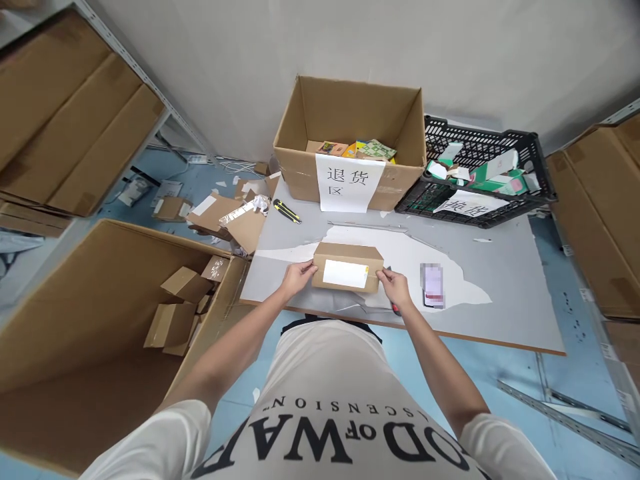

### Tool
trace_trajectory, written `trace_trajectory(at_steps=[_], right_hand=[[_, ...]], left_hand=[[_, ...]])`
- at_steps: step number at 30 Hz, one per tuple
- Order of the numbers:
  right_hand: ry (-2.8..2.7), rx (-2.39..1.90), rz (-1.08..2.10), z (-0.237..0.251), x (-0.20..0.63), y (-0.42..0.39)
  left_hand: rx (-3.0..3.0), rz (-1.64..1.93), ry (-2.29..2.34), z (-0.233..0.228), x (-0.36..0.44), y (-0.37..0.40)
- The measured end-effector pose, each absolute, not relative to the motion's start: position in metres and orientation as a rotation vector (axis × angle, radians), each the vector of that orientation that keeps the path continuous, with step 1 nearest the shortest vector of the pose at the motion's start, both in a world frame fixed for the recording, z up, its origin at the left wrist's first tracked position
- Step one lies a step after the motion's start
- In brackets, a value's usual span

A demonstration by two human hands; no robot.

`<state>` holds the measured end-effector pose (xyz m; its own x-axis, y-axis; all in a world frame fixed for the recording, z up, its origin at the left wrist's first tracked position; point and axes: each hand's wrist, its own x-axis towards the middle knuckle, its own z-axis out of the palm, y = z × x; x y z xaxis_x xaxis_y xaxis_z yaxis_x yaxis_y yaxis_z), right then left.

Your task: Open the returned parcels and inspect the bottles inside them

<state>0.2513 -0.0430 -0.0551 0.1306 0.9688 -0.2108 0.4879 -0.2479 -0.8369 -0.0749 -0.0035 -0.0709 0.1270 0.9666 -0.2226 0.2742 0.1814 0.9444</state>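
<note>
Here, the left hand (301, 273) pinched one end of a small brown box (349, 255), and the right hand (393, 285) pinched the other end. The box was near the front edge of the gray table (515, 280), with a white label (345, 274) on it. I could not tell if it touched the table. A phone (433, 287) lay to the right, and a yellow-and-black cutter (287, 211) lay farther back, near a big box (296, 175).
</note>
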Motion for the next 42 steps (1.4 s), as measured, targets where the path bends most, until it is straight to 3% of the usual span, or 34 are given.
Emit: trace_trajectory(at_steps=[27, 37, 42], right_hand=[[-1.157, -2.046, 1.183, -0.065, 0.257, -0.001], [-1.113, -1.965, 1.199, -0.069, 0.257, -0.004], [-1.194, -2.065, 0.960, -0.072, 0.273, -0.019]], left_hand=[[1.052, 0.841, 1.361, -0.082, -0.054, 0.038], [1.216, 0.863, 1.599, -0.074, -0.046, 0.030], [1.488, 0.801, 1.669, -0.059, -0.042, 0.023]])
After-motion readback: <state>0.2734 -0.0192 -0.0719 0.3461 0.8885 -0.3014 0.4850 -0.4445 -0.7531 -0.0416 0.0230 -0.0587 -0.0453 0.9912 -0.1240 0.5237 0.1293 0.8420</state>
